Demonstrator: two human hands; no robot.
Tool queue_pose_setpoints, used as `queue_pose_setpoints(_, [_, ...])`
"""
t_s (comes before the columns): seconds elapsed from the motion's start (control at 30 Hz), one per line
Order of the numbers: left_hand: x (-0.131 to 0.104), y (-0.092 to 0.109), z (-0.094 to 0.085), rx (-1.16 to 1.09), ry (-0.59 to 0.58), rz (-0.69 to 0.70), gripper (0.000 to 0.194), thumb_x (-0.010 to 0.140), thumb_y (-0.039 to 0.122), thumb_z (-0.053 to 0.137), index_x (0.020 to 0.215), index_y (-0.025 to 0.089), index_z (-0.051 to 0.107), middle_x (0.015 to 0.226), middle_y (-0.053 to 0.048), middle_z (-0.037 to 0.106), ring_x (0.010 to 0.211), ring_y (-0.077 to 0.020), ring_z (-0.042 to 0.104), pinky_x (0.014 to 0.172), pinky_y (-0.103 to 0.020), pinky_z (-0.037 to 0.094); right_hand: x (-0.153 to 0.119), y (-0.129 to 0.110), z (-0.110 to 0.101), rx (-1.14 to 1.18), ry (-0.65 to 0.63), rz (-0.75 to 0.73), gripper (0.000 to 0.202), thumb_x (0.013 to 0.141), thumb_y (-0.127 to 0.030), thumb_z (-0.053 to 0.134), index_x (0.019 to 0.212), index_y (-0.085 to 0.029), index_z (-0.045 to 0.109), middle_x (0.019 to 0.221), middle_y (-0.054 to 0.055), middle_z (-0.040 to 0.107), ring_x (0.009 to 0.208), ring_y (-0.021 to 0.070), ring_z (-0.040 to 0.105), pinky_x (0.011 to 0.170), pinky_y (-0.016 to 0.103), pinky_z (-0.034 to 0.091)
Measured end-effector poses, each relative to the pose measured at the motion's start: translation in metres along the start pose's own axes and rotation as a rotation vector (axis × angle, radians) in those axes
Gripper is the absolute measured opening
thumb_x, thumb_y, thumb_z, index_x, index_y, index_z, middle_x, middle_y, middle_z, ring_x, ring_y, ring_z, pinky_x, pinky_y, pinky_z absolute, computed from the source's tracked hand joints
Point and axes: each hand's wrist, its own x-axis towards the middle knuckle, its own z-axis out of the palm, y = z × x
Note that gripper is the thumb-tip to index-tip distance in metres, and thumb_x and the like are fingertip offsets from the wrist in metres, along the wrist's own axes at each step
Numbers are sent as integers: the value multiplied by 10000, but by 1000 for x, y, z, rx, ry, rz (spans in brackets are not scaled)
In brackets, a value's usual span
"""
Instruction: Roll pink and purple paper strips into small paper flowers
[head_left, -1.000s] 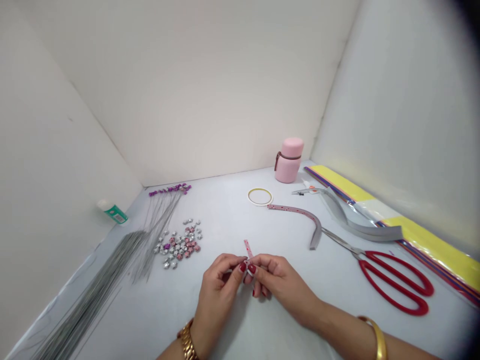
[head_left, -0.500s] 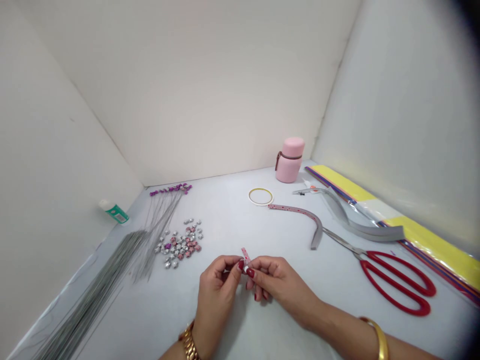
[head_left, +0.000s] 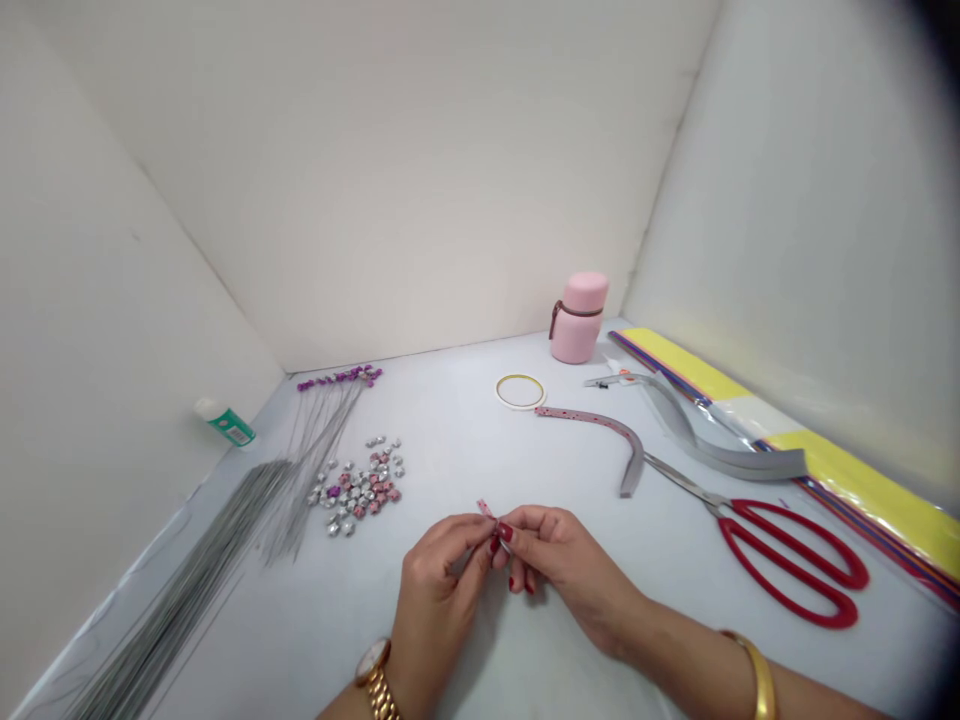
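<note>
Between my fingertips, low in the middle of the view, is a narrow pink patterned paper strip (head_left: 485, 508); its free end sticks up past them. My left hand (head_left: 448, 568) pinches it with thumb and forefinger. From the other side my right hand (head_left: 564, 562) pinches it too, the thumb tip pressed close to the left fingers. The folded part of the strip is mostly hidden by my fingers. Left of my hands lies a heap of small folded paper stars (head_left: 364, 490), silver and pink with a purple one.
Red-handled scissors (head_left: 780, 555) lie at right beside curved pink strips (head_left: 592, 420) and grey strips (head_left: 750, 463). Behind are a tape ring (head_left: 520, 391), a pink flask (head_left: 577, 320) and yellow paper packs (head_left: 847, 460). Wire stems (head_left: 187, 580), purple-tipped stems (head_left: 337, 400) and a glue bottle (head_left: 229, 424) lie left.
My fingers have shifted on the strip and come closer together. Less of the strip's free end shows, and it leans further left. My left wrist has turned, showing the watch face.
</note>
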Motion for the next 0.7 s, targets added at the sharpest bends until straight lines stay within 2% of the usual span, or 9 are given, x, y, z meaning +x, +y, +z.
queue_pose_setpoints(0.1, [1, 1, 1, -116, 31, -139, 199, 791, 221, 525, 953, 193, 637, 944, -70, 653, 854, -175, 604, 762, -285, 478, 0, -1, 2, -15, 7, -8, 294, 701, -420, 611, 708, -126, 620, 581, -4, 589, 426, 53, 460, 418, 180, 303])
queue_pose_setpoints(0.2, [2, 3, 2, -239, 34, -270, 198, 782, 264, 538, 913, 157, 642, 830, -68, 672, 755, -174, 616, 695, -277, 490, -1, -1, 3, -74, 3, -26, 315, 730, -440, 575, 696, -130, 620, 510, -19, 557, 427, 61, 458, 431, 183, 308])
queue_pose_setpoints(0.3, [4, 5, 2, -244, 33, -278, 183, 775, 273, 545, 782, 134, 664, 746, -64, 671, 730, -179, 603, 703, -281, 471, 0, 1, 2, -152, 31, -37, 314, 732, -442, 571, 656, -139, 608, 472, -25, 539, 427, 70, 461, 425, 186, 302])
queue_pose_setpoints(0.5, [4, 5, 2, -206, 40, -327, 194, 792, 280, 521, 776, 129, 642, 699, -47, 668, 669, -161, 597, 650, -262, 469, -1, 4, -1, -220, 25, -74, 258, 742, -398, 569, 681, -150, 602, 603, -3, 578, 486, 84, 497, 462, 201, 356])
queue_pose_setpoints(0.7, [1, 4, 1, 23, 51, -213, 164, 809, 257, 496, 798, 171, 635, 747, -37, 668, 707, -160, 607, 671, -261, 472, -3, 5, 0, -251, 6, -115, 259, 768, -390, 538, 691, -155, 612, 554, -18, 547, 489, 92, 491, 485, 213, 368])
